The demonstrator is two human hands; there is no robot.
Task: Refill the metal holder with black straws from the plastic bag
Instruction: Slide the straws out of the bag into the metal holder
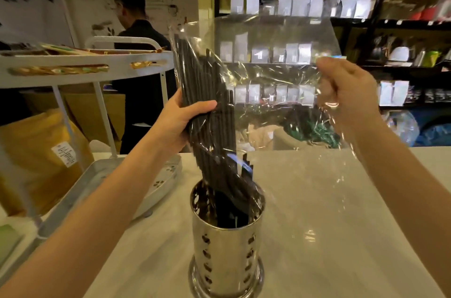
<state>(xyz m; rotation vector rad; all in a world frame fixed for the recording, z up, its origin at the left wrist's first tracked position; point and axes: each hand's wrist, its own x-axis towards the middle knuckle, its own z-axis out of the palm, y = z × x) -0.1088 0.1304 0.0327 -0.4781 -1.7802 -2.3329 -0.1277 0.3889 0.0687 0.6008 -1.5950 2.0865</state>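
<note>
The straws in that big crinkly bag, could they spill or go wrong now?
Maybe. The black straws slant as they slide into the metal holder, so a few could miss the rim and land on the table. The left hand squeezes the bundle through the plastic bag, which might bend some. The holder is narrow, so a push could tip it.

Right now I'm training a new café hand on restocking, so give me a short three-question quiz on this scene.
1. True or false: the left hand grips the bundle of black straws through the plastic bag.
2. Where do the straws' lower ends point? A) into the metal holder B) onto the white tray C) at the shelves
3. Fill in: the right hand pinches the bag's ____ side, held up.

Key: 1 true; 2 A; 3 empty
</note>
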